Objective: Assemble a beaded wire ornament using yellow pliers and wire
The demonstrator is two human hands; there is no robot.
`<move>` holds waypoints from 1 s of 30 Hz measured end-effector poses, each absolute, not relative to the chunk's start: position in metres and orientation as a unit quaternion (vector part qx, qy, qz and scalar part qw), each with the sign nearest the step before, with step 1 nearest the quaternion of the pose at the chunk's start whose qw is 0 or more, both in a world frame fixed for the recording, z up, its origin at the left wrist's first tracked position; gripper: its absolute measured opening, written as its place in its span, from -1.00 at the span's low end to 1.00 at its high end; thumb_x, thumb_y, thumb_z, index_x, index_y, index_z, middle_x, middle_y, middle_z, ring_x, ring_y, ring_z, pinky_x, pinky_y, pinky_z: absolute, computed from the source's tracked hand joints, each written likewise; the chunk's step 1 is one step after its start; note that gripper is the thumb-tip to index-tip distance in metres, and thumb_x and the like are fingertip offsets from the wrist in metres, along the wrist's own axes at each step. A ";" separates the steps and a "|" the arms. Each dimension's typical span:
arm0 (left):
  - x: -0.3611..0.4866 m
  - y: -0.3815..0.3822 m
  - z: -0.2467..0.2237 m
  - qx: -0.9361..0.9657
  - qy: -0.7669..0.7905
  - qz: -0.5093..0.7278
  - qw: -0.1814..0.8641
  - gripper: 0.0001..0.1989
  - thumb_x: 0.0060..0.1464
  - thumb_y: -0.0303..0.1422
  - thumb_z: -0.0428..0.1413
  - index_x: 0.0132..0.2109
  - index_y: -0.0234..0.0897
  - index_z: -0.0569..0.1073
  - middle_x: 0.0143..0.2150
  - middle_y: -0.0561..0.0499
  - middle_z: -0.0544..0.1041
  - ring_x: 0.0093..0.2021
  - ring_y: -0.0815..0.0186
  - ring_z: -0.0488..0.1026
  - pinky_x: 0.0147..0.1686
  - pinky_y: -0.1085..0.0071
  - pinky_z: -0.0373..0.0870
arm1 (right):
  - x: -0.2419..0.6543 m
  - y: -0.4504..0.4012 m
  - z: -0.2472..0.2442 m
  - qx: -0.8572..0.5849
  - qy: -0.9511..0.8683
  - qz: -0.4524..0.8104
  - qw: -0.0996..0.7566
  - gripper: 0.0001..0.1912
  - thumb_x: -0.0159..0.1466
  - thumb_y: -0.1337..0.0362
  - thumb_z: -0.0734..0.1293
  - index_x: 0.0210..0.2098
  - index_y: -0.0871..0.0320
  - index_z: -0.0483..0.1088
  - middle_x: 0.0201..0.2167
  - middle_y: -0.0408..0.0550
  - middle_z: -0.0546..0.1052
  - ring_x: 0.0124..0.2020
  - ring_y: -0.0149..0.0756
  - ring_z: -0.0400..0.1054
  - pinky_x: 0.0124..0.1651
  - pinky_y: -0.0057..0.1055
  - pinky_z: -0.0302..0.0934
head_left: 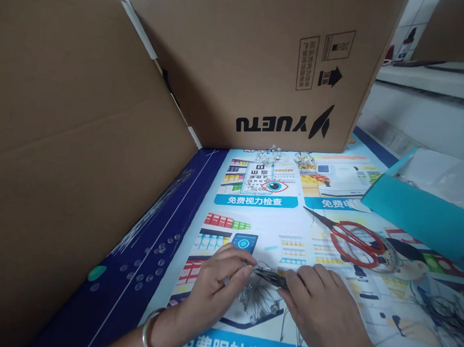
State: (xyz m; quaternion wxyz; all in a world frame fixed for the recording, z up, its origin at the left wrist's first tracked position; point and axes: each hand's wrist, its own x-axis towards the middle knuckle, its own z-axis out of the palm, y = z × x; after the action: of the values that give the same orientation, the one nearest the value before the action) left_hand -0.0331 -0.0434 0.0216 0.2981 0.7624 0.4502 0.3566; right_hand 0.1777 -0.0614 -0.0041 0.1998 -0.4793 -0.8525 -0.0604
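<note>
My left hand (220, 277), with a silver bangle at the wrist, pinches a thin wire piece with clear beads (257, 301) that fans out below the fingertips. In my right hand (320, 304) is a pair of pliers (271, 276), its dark jaws pointing left and meeting the wire at my left fingertips. The handles are hidden in my palm. Exactly how the jaws grip the wire is too small to make out. Red-handled scissors (357, 244) lie beyond my right hand, their blades pointing to the upper left.
Loose clear beads (139, 278) and a green disc (97, 273) lie at left. Beaded wire clusters (268, 157) sit near the cardboard panels (223, 63). At right are a teal box (421, 216) and a tangle of dark wires (447, 317). A printed sheet (260, 227) covers the table.
</note>
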 end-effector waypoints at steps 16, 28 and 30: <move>-0.034 -0.042 0.014 0.763 0.435 0.362 0.312 -0.83 0.19 -0.44 -0.08 -0.31 -0.30 0.38 -0.35 -0.03 0.41 -0.29 0.31 0.33 -0.26 0.36 0.28 | 0.174 -0.062 0.000 -0.495 -0.846 -0.023 0.196 -0.83 0.12 0.26 0.33 -0.26 0.06 0.34 -0.43 -0.14 0.37 -0.36 -0.23 0.19 -0.31 -0.30 -0.06; -0.034 -0.042 0.016 0.770 0.448 0.370 0.264 -0.85 0.18 -0.42 -0.08 -0.34 -0.27 0.33 -0.34 -0.04 0.40 -0.16 0.22 0.28 -0.10 0.23 0.19 | 0.174 -0.064 -0.001 -0.471 -0.864 -0.058 0.170 -0.85 0.15 0.26 0.31 -0.26 0.07 0.31 -0.44 -0.15 0.35 -0.38 -0.24 0.17 -0.34 -0.30 -0.09; -0.034 -0.042 0.017 0.771 0.436 0.376 0.271 -0.86 0.17 -0.44 -0.07 -0.33 -0.27 0.34 -0.31 -0.04 0.43 -0.06 0.19 0.26 -0.03 0.20 0.16 | 0.174 -0.065 -0.001 -0.467 -0.866 -0.062 0.166 -0.84 0.15 0.27 0.30 -0.25 0.08 0.31 -0.44 -0.15 0.34 -0.38 -0.25 0.17 -0.34 -0.30 -0.09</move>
State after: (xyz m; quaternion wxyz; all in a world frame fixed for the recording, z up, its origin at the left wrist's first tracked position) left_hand -0.0342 -0.0421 0.0170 0.2714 0.7711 0.4365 0.3759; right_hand 0.1742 -0.0647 -0.0014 0.1659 -0.4669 -0.8664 -0.0620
